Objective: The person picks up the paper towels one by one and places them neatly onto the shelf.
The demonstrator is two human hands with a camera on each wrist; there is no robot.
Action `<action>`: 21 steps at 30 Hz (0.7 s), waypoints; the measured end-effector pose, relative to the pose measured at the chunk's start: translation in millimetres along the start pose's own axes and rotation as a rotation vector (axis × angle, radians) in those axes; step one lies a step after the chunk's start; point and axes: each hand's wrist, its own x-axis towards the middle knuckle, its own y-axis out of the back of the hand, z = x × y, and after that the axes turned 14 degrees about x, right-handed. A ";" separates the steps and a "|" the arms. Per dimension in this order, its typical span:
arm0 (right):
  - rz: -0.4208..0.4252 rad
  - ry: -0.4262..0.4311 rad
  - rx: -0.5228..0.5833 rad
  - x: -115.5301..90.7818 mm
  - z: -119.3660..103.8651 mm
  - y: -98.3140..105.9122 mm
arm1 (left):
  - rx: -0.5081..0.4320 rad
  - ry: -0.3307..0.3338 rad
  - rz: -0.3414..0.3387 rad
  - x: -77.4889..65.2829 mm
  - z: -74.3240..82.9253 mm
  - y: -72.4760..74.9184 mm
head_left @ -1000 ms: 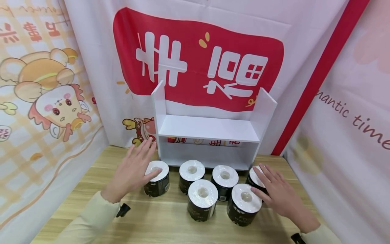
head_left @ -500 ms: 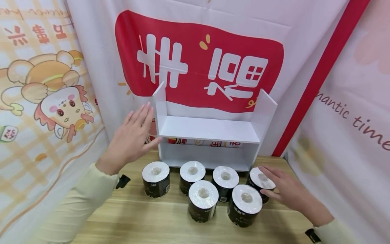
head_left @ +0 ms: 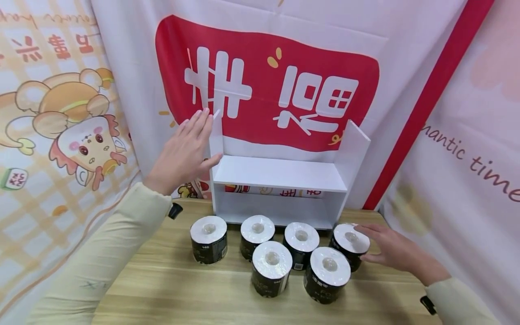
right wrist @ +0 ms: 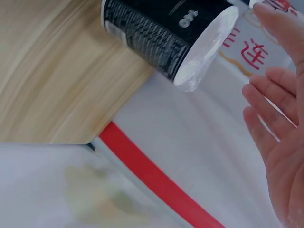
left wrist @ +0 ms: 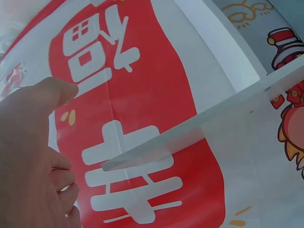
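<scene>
Wooden bench (head_left: 195,293) holds rolls (head_left: 271,271), with left hand (head_left: 184,151) at nine o'clock straight-fingered beside shelf (head_left: 280,174), right hand (head_left: 400,253) at four apparently grasping nothing.

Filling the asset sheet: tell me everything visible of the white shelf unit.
The white shelf unit has smooth panels, material unclear: two upright sides, a bare board between them, another lower down, open top. It stands upright on the table, behind the paper rolls. The left hand is by its left side; contact can't be told.
</scene>
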 end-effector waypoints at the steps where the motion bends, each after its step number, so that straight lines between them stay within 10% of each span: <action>1: -0.001 0.008 0.000 -0.5 2.6 -0.7 | 0.001 0.001 -0.001 2.9 -0.4 -1.4; 13: 0.007 0.081 0.031 4.5 18.7 -17.9 | 0.016 0.019 0.009 28.8 1.5 -16.2; 21: -0.064 -0.021 0.058 10.8 20.2 -25.6 | 0.038 0.045 0.014 35.9 -0.6 -25.0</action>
